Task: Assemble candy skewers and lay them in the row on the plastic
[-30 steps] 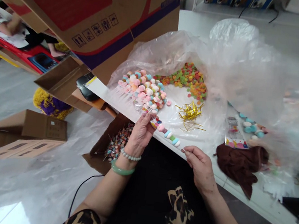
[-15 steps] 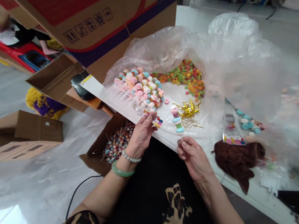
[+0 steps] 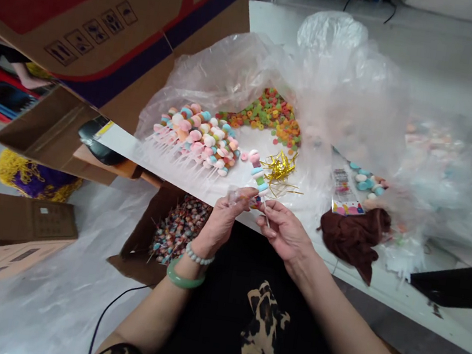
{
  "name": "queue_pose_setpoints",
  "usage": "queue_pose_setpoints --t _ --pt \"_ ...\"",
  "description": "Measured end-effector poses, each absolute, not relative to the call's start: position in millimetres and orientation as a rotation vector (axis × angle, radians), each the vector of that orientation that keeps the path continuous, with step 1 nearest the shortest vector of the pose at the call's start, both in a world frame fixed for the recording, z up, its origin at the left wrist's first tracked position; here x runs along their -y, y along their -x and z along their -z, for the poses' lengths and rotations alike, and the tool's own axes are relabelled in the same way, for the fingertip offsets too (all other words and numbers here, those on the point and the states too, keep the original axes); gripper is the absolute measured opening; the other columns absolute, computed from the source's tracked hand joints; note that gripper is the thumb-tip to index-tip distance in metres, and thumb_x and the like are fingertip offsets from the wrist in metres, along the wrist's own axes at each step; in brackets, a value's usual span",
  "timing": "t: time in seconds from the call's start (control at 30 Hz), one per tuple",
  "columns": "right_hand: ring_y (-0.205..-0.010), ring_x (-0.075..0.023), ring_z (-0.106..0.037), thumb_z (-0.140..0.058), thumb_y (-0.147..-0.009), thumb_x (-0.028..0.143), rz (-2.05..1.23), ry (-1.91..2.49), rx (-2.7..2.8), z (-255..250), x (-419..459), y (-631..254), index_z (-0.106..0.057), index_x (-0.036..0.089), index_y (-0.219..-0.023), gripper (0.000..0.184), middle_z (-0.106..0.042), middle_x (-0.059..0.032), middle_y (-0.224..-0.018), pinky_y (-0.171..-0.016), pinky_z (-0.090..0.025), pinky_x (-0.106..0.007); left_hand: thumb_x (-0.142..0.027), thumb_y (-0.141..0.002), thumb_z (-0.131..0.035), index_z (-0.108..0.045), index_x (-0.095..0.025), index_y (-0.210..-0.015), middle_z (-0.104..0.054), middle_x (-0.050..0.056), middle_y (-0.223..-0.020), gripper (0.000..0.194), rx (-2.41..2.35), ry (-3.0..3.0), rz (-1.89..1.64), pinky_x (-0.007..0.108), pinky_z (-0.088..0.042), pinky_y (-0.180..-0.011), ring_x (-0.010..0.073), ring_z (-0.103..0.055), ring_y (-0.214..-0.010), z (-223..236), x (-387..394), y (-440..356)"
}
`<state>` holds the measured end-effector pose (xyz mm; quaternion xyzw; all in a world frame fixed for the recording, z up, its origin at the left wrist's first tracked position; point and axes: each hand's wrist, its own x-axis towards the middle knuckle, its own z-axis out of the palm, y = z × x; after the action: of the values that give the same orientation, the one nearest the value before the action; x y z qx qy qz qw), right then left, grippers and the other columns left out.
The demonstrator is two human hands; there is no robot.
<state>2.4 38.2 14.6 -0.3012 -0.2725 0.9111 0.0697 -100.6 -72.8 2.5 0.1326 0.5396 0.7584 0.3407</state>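
My right hand point(image 3: 283, 230) pinches the white stick of a marshmallow skewer point(image 3: 258, 173), which stands upright with pink, white, blue and green pieces. Close against it, my left hand point(image 3: 228, 218) is closed on a small clear printed plastic bag point(image 3: 235, 196), partly hidden by the fingers. Behind the hands lies a pile of marshmallow skewers point(image 3: 200, 137), their sticks pointing to the front left. Gold twist ties point(image 3: 280, 167) sit in a loose heap just beyond the held skewer. Ring-shaped gummy candies point(image 3: 266, 114) are spread further back.
A big cardboard box point(image 3: 146, 65) stands at the back left. Below the table edge, an open carton point(image 3: 135, 233) holds wrapped candies point(image 3: 178, 230). To the right are a brown cloth point(image 3: 353, 237), a stack of printed bags point(image 3: 345, 192) and clear plastic sheeting point(image 3: 353, 94).
The skewer was pulled away from the left hand and tipped upright. My hands have since come together, with the bag now beside the skewer's stick. The view has shifted to the right.
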Motion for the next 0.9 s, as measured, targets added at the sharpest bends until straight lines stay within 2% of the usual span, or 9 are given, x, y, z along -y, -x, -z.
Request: queue_pose_setpoints --t 0.1,0.23,0.33,0.43,0.6,0.8,0.9 --pt "-0.047 -0.003 -0.049 -0.084 -0.055 0.02 -2.756 0.929 0.741 -10.9 -37.5 2.0 -0.061 0.017 -0.075 0.03 -0.063 0.0029 -0.073 -0.034 -0.018 -0.013 -0.041 -0.074 -0.077 -0.077 -0.016 -0.097 -0.073 0.007 -0.088 0.034 -1.331 -0.255 -1.95 0.03 -0.047 -0.079 0.0165 -0.064 -0.081 -3.6 67.6 95.4" --pt "-0.043 -0.0033 -0.046 -0.081 -0.056 0.023 -2.57 0.957 0.821 -7.6 -32.1 6.5 -0.062 0.016 -0.072 0.025 -0.062 0.0027 -0.065 -0.034 -0.019 -0.015 -0.04 -0.07 -0.079 -0.075 -0.017 -0.096 -0.072 0.006 -0.095 0.034 -1.382 -0.059 -2.045 0.027 -0.047 -0.071 0.0146 -0.065 -0.078 -5.1 61.0 89.7" --pt "-0.044 -0.0048 -0.046 -0.08 -0.058 0.025 -2.423 1.007 0.909 -6.2 -29.3 6.5 -0.064 0.016 -0.072 0.024 -0.06 0.0023 -0.06 -0.035 -0.018 -0.017 -0.044 -0.071 -0.077 -0.074 -0.015 -0.097 -0.071 0.006 -0.087 0.039 -1.572 0.032 -2.064 0.025 -0.045 -0.065 0.0121 -0.064 -0.069 -4.3 58.8 91.8" --pt "-0.042 -0.0036 -0.044 -0.08 -0.055 0.025 -2.432 1.038 0.886 -4.8 -28.5 5.3 -0.064 0.015 -0.071 0.025 -0.063 0.0011 -0.065 -0.035 -0.016 -0.018 -0.048 -0.069 -0.076 -0.073 -0.012 -0.085 -0.071 0.006 -0.079 0.039 -1.629 0.137 -2.039 0.025 -0.045 -0.061 0.0125 -0.063 -0.063 0.0 58.3 98.1" --pt "-0.042 -0.0028 -0.044 -0.082 -0.053 0.025 -2.482 1.041 0.842 -2.5 -27.6 5.7 -0.066 0.014 -0.072 0.027 -0.066 0.0002 -0.07 -0.035 -0.018 -0.018 -0.042 -0.06 -0.083 -0.063 -0.014 -0.065 -0.064 0.001 -0.065 0.035 -1.599 0.246 -2.17 0.025 -0.049 -0.063 0.011 -0.06 -0.06 2.5 59.3 100.1" --pt "-0.042 -0.003 -0.044 -0.082 -0.051 0.024 -2.449 1.045 0.819 -2.5 -29.9 6.1 -0.062 0.016 -0.069 0.028 -0.061 0.0032 -0.062 -0.036 -0.018 -0.016 -0.038 -0.065 -0.082 -0.072 -0.014 -0.083 -0.07 0.004 -0.083 0.031 -1.411 -0.021 -1.966 0.026 -0.049 -0.063 0.0113 -0.061 -0.064 0.5 61.6 90.1" --pt "-0.041 -0.0026 -0.044 -0.082 -0.049 0.024 -2.474 1.047 0.825 -5.0 -30.6 4.7 -0.062 0.015 -0.068 0.029 -0.062 0.0025 -0.063 -0.035 -0.017 -0.016 -0.033 -0.065 -0.082 -0.073 -0.013 -0.076 -0.068 0.003 -0.075 0.025 -1.472 -0.044 -2.008 0.024 -0.048 -0.063 0.0093 -0.059 -0.061 6.2 60.7 89.0"
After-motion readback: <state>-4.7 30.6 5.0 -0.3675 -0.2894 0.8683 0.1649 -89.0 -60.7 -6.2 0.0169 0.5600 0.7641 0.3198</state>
